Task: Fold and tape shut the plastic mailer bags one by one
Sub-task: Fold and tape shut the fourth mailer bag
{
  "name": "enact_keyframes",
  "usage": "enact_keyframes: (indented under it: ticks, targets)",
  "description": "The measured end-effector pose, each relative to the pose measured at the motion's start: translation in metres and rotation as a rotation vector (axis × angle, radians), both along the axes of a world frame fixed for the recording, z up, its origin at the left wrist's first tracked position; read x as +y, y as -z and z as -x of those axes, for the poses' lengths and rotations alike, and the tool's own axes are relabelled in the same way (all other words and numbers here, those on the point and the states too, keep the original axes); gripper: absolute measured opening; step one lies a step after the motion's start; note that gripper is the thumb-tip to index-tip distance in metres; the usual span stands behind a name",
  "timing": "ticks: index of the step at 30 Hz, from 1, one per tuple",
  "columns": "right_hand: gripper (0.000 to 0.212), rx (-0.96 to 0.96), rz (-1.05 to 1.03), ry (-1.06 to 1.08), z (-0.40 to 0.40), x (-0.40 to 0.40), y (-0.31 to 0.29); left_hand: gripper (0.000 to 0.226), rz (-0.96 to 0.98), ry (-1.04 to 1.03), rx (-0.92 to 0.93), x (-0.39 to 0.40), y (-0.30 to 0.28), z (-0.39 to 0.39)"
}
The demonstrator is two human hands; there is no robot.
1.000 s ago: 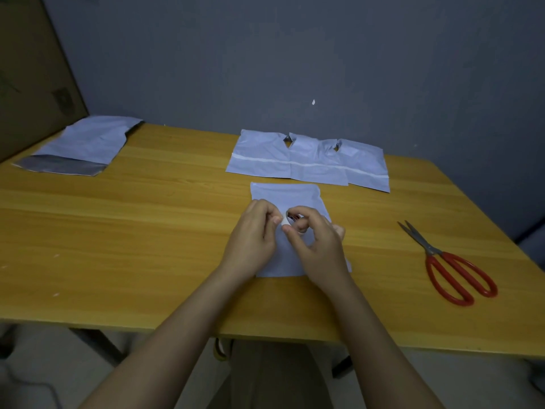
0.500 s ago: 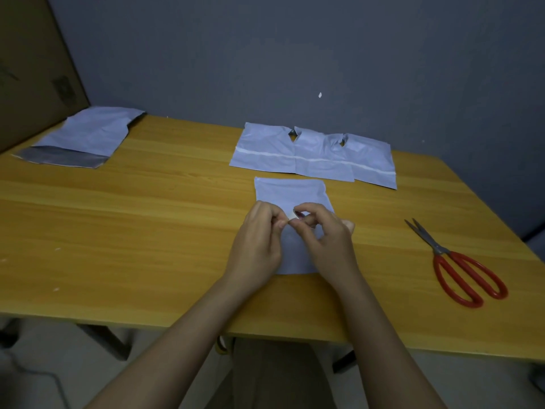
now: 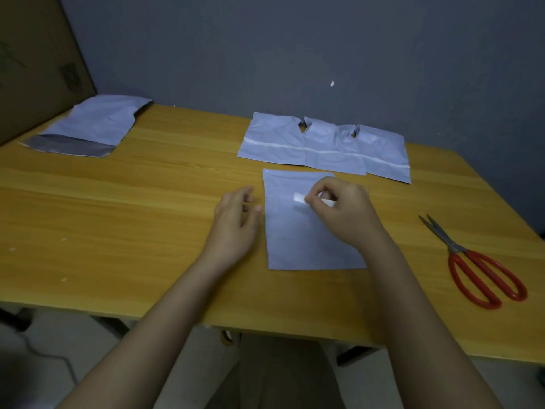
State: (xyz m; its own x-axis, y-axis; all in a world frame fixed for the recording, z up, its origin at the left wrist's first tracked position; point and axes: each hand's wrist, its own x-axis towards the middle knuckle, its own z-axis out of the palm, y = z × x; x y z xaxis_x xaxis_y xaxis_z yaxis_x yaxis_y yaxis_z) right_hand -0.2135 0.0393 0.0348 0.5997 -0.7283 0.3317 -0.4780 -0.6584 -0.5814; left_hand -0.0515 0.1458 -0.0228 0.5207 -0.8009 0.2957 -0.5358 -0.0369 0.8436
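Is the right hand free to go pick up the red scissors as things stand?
Probably not straight away. The right hand pinches a white strip over the mailer bag. The path to the scissors across the table looks unobstructed once the strip is let go.

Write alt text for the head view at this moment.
A person's right hand pinches a small white strip over a folded mailer bag on a wooden table, while the left hand rests open beside it. More mailer bags lie behind, red-handled scissors to the right.
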Motion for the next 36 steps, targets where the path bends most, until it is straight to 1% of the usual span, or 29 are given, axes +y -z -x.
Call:
enact_keyframes:
  ticks: [1, 2, 3, 9, 12, 16, 21, 28, 31, 33, 36]
  targets:
    - [0.014, 0.012, -0.121, -0.053, -0.001, 0.0, -0.003, 0.032, -0.04, 0.064, -0.088, 0.003, 0.002, -0.005]
    - [0.013, 0.047, -0.19, -0.096, -0.002, 0.0, -0.005, 0.027, -0.085, 0.126, -0.146, 0.005, 0.003, -0.008]
    - [0.012, 0.093, -0.222, -0.124, -0.004, 0.0, -0.006, 0.028, -0.127, 0.168, -0.184, 0.008, 0.003, -0.01]
    - [0.01, 0.299, -0.252, -0.212, -0.02, 0.0, -0.007, 0.057, -0.249, 0.248, -0.32, 0.017, -0.003, -0.009]
    - [0.01, 0.369, -0.286, -0.247, -0.022, -0.001, -0.007, 0.063, -0.254, 0.245, -0.376, 0.02, -0.002, -0.008]
    - [0.011, 0.326, -0.381, -0.265, -0.021, -0.002, -0.008, 0.061, -0.256, 0.267, -0.398, 0.022, 0.003, -0.004]
    - [0.013, 0.317, -0.445, -0.282, -0.021, 0.001, -0.003, 0.061, -0.273, 0.277, -0.426, 0.022, 0.008, -0.002]
    - [0.009, 0.341, -0.433, -0.289, -0.03, 0.004, 0.007, 0.06, -0.276, 0.27, -0.408, 0.023, 0.011, -0.001]
    - [0.01, 0.363, -0.43, -0.282, -0.032, 0.005, 0.01, 0.053, -0.259, 0.235, -0.404, 0.025, 0.012, 0.0]
    - [0.01, 0.358, -0.437, -0.269, -0.03, 0.004, 0.009, 0.048, -0.242, 0.204, -0.434, 0.026, 0.01, 0.001]
    - [0.012, 0.269, -0.488, -0.235, -0.024, 0.001, 0.005, 0.037, -0.212, 0.207, -0.535, 0.03, 0.01, 0.001]
